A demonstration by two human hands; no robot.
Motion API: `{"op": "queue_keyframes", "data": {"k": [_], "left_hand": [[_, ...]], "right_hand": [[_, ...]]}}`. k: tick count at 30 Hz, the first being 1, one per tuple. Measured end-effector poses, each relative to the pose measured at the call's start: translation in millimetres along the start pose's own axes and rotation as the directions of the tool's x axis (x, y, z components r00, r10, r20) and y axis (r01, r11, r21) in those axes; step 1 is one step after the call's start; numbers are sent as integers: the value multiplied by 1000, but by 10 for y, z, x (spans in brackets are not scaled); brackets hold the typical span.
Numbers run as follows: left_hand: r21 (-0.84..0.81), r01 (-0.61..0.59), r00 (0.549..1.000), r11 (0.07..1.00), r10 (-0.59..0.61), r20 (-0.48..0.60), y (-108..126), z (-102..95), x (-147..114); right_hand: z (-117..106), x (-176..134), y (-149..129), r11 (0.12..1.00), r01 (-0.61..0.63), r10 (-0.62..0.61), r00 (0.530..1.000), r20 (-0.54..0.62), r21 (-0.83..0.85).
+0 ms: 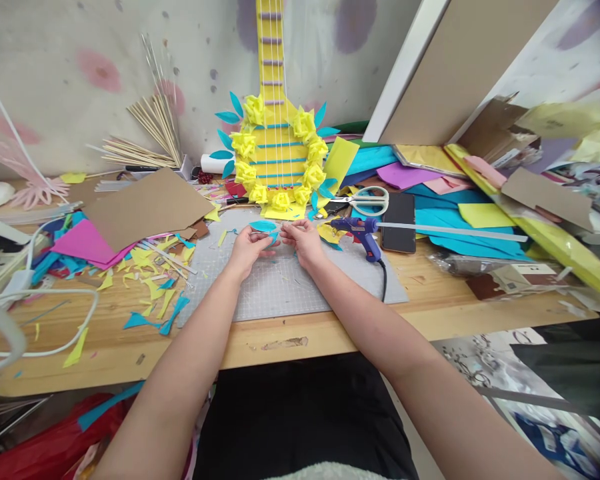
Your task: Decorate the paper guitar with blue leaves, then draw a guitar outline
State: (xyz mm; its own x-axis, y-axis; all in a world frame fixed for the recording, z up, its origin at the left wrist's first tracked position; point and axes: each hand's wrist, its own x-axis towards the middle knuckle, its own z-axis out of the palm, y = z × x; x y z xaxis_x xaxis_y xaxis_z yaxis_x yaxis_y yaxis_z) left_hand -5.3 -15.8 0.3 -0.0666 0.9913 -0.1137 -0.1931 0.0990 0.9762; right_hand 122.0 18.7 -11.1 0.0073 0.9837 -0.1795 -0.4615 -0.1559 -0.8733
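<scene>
Over the grey cutting mat, my left hand pinches blue paper leaves between thumb and fingers. Close beside it, my right hand has its thumb and fingertips pressed together; what they hold is too small to make out. Just behind my hands stands a yellow paper guitar, upright against the wall, ringed with yellow paper roses and blue leaves. To the right of my right hand, a purple hot glue gun lies on the mat with a glue stick jutting from its back.
Scissors and a black phone lie behind the glue gun. Coloured paper sheets pile up at right. Yellow and blue scraps, brown cardboard and a white cable cover the left side. Wooden sticks stand behind.
</scene>
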Motion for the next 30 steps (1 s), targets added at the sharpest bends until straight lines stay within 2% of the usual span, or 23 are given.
{"op": "queue_keyframes", "data": {"k": [5, 12, 19, 22, 25, 28, 30], "left_hand": [[-1, 12, 1000, 1000, -12, 3, 21, -1, -2], [-98, 49, 989, 994, -62, -133, 2, 50, 39], [-72, 75, 983, 995, -86, -164, 24, 75, 48], [75, 34, 981, 997, -18, -195, -37, 100, 58], [201, -85, 963, 976, 132, -234, -128, 112, 84], [252, -191, 926, 949, 259, -274, -181, 88, 114], [271, -211, 914, 939, 288, -285, -188, 59, 127]], "right_hand": [[-3, 16, 17, 999, 35, -36, 999, -29, -34], [48, -4, 55, 993, 82, -79, 996, 38, -83], [48, -10, 42, 989, 119, -116, 993, 40, -92], [54, -16, 43, 990, 107, -103, 994, 46, -96], [71, -30, 53, 992, 94, -88, 993, 80, -79], [82, -42, 64, 994, 88, -80, 991, 109, -71], [82, -47, 66, 994, 86, -76, 990, 120, -74]]}}
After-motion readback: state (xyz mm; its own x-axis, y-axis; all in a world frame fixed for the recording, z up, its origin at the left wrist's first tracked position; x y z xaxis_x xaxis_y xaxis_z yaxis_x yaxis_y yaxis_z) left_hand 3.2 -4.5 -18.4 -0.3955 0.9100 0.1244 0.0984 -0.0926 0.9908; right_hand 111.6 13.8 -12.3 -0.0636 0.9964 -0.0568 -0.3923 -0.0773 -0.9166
